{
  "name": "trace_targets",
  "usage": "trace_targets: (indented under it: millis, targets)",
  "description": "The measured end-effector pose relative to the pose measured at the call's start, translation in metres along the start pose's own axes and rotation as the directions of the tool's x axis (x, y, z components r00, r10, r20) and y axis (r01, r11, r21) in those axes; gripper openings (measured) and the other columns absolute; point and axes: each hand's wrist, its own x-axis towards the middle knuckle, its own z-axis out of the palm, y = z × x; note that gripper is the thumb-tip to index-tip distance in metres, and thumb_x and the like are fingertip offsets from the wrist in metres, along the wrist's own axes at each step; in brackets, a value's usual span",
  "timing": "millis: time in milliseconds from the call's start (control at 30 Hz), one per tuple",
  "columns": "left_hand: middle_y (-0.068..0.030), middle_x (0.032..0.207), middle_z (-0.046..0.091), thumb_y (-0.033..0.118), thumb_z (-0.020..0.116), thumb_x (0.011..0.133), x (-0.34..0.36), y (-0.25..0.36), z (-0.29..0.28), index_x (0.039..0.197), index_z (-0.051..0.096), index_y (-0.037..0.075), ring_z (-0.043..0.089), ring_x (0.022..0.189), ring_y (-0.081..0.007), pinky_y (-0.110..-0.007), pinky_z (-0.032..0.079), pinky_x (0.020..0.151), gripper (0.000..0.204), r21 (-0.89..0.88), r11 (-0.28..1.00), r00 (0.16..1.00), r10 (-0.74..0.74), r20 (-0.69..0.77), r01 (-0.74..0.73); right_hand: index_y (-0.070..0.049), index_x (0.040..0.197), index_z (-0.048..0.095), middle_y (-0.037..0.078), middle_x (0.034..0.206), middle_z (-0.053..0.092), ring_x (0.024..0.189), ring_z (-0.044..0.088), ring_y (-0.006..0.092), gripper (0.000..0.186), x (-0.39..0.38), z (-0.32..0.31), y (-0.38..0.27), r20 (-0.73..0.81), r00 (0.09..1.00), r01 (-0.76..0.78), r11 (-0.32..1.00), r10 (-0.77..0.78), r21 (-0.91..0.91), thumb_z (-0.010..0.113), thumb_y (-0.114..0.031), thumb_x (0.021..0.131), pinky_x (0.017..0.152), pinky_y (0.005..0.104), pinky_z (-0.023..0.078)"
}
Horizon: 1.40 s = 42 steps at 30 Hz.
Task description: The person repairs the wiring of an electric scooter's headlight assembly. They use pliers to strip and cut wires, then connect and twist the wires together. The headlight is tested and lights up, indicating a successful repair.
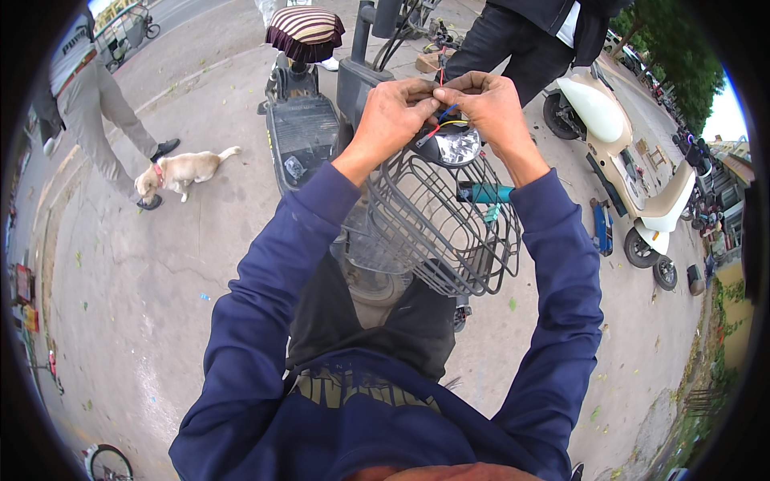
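My left hand point(399, 120) and my right hand point(483, 110) meet above the scooter's front, both with fingers pinched on thin coloured wires point(449, 123) in red, blue and yellow. The tiny point where they meet is partly hidden by my fingertips. Just beneath is a headlamp point(460, 146) with a silvery lens and a dark housing. A black wire basket point(399, 216) hangs below it, with a turquoise item point(493, 193) in or behind its right side. The grey scooter body point(358, 76) stands behind my left hand.
A striped-covered seat point(298, 30) and footboard point(301, 136) stand behind. A person point(96, 104) and a pale dog point(188, 167) are at left; another person point(513, 40) stands close ahead. A cream scooter point(601, 120), a blue object point(602, 227) on the pavement and parked vehicles point(698, 160) are right.
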Motion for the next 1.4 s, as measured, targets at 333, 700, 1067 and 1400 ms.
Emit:
trace_targets:
  millis: [333,700,1067,1400]
  targets:
    - [-0.0165,0.107,0.077,0.005,0.069,0.097,0.001,0.008,0.002,0.134,0.061,-0.006,0.071,0.087,-0.0137,-0.027,0.057,0.081,0.039,-0.056,0.998,1.000,-0.018,0.004,0.018,-0.003,0.102,0.076,0.003,0.085,0.075,0.069,0.066,0.0064,0.028,0.003,-0.014,-0.001,0.144,0.915,-0.400,0.890,0.376,0.219,0.088,-0.023,0.086,0.049,0.0198,0.040]
    - [-0.0155,0.104,0.078,0.006,0.071,0.097,0.004,0.007,-0.001,0.135,0.061,-0.006,0.071,0.088,-0.0126,-0.026,0.057,0.081,0.041,0.007,1.000,0.999,-0.009,0.046,0.009,0.004,0.104,0.076,0.005,0.083,0.074,0.063,0.063,0.0070,0.039,0.001,-0.014,0.008,0.170,0.941,-0.331,0.899,0.292,0.288,0.089,-0.028,0.086,0.047,0.0202,0.041]
    - [-0.0122,0.098,0.078,0.006,0.073,0.096,0.006,-0.002,0.001,0.136,0.062,-0.005,0.070,0.085,-0.0097,-0.023,0.056,0.077,0.043,-0.024,1.000,0.999,-0.010,0.035,0.011,0.007,0.096,0.076,0.006,0.077,0.072,0.057,0.057,0.0075,0.030,-0.001,-0.001,0.006,0.043,0.959,-0.282,0.927,0.280,0.249,0.086,-0.020,0.088,0.046,0.0232,0.037]
    - [-0.0106,0.094,0.079,0.005,0.075,0.093,0.005,0.002,-0.002,0.135,0.064,-0.001,0.066,0.083,-0.0063,-0.022,0.054,0.075,0.044,0.005,1.000,1.000,0.006,0.012,-0.006,0.009,0.096,0.076,0.010,0.077,0.073,0.065,0.066,0.0147,0.033,0.012,0.010,0.024,-0.027,0.992,-0.125,0.992,0.125,0.002,0.079,-0.023,0.092,0.062,0.0322,0.052]
